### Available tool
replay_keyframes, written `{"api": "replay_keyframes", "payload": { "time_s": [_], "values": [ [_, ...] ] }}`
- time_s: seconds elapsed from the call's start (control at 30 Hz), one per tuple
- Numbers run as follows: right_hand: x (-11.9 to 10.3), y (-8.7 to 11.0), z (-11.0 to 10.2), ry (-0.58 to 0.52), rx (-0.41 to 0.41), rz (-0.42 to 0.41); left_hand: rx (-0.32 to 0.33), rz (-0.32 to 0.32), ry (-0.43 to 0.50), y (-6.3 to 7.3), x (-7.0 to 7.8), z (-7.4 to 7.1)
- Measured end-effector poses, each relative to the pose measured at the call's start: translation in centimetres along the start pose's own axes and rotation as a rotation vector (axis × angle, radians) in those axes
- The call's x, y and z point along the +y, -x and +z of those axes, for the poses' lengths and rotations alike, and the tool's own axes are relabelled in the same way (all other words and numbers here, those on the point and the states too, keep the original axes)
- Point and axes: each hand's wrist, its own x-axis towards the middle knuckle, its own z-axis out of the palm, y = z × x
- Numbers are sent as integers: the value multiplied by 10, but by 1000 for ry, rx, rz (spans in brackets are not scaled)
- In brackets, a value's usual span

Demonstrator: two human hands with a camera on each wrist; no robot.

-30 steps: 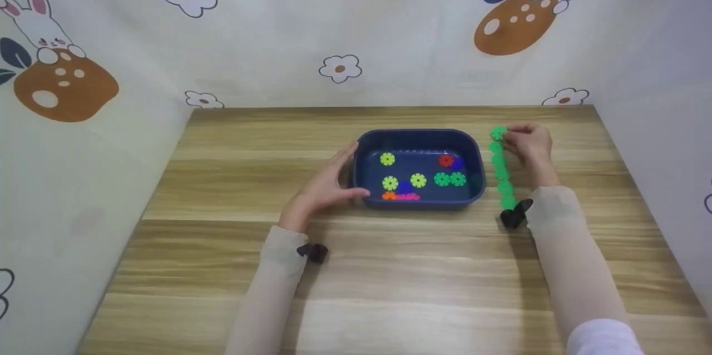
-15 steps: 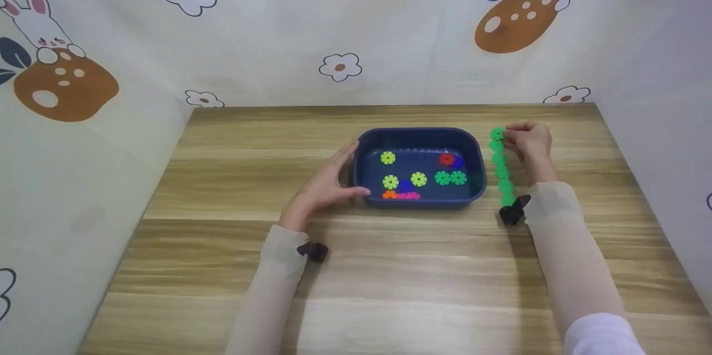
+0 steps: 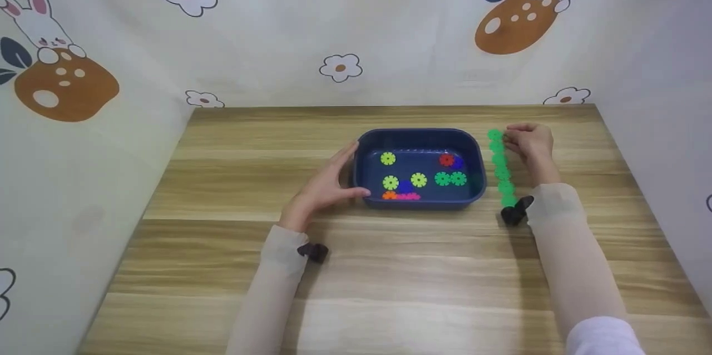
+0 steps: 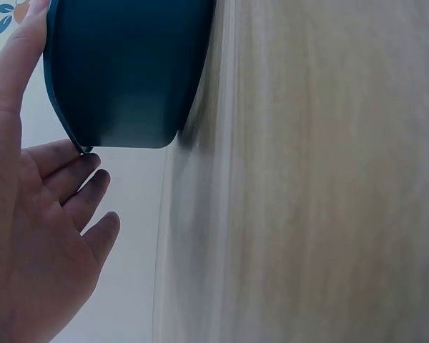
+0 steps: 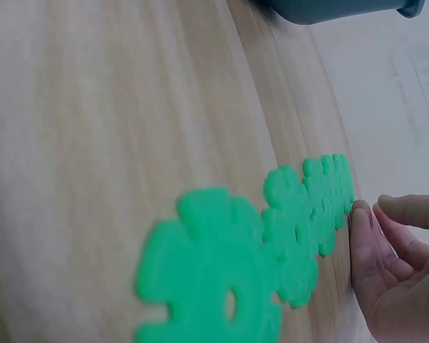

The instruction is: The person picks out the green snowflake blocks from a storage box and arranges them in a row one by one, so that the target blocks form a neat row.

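My left hand [image 3: 322, 185] rests against the left end of a dark blue plastic basin [image 3: 420, 205]. Its thumb lies at the near corner of the rim, with straight fingers along the left end; in the left wrist view several fingertips hang free below the basin's edge. To the basin's right, green snowflake discs [image 3: 500, 172] lie flat in a row running away from me, overlapping one another. My right hand [image 3: 532, 143] is at the far end of the row, fingertips right beside the farthest disc [image 3: 494, 134]. In the right wrist view its fingers [image 5: 362, 209] show no disc between them.
Inside the basin are several loose discs: yellow [image 3: 387, 158], red [image 3: 446, 160], dark green [image 3: 443, 178], blue, orange and pink. Everything stands on a wooden table [image 3: 389, 277], backed by a patterned cloth [image 3: 267, 49]. Small black cameras [image 3: 317, 253] sit at the wrists.
The farthest green disc, earlier pinched by my right hand, has come down at the end of the row, and the fingertips have parted from it. The left hand and basin stay put.
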Motion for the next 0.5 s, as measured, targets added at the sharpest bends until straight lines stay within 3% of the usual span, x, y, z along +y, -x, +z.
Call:
{"api": "replay_keyframes", "payload": {
  "time_s": [0.3, 0.5],
  "values": [
    [-6, 9, -3, -30, -35, 9, 3, -7, 0, 0, 2, 0],
    [-12, 17, -3, -28, -76, -37, -2, -20, -1, 1, 3, 0]
  ]
}}
